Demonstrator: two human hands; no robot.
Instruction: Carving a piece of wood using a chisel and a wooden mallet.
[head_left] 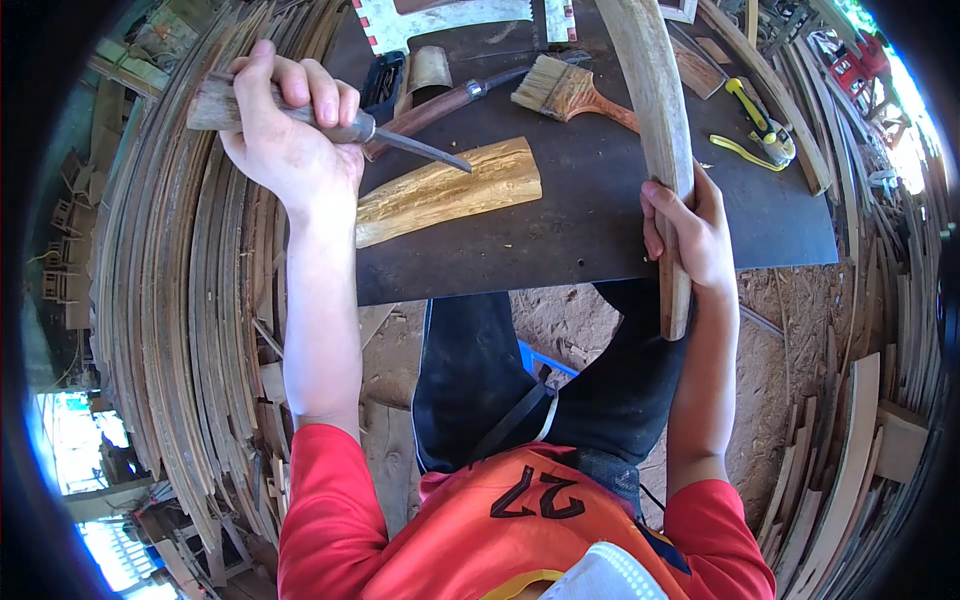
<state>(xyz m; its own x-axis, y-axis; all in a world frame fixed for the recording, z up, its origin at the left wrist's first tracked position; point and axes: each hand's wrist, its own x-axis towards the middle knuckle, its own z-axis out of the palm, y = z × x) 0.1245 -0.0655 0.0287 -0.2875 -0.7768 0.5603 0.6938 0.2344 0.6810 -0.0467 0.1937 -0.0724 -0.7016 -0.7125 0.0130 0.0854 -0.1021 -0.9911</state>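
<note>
My left hand (285, 150) is raised at the upper left, closed round the wooden handle of a chisel (420, 149). Its thin metal blade slants down to the right, with the tip over a carved piece of yellow wood (470, 185). Whether tip and wood touch, I cannot tell. The wood lies on a dark tabletop (470, 262). On the right, my right hand (697, 235) grips a long, slightly curved wooden club (650, 95) near its lower end. The club stretches away past the top edge of the view.
Beyond the yellow wood lie a wooden-handled tool (440, 108), a wide brush (560, 92) and a white frame (450, 22). A yellow-handled pliers-like tool (765, 130) rests at the right. Stacked wooden strips (190, 250) line the left side; more boards (840, 460) stand at the right.
</note>
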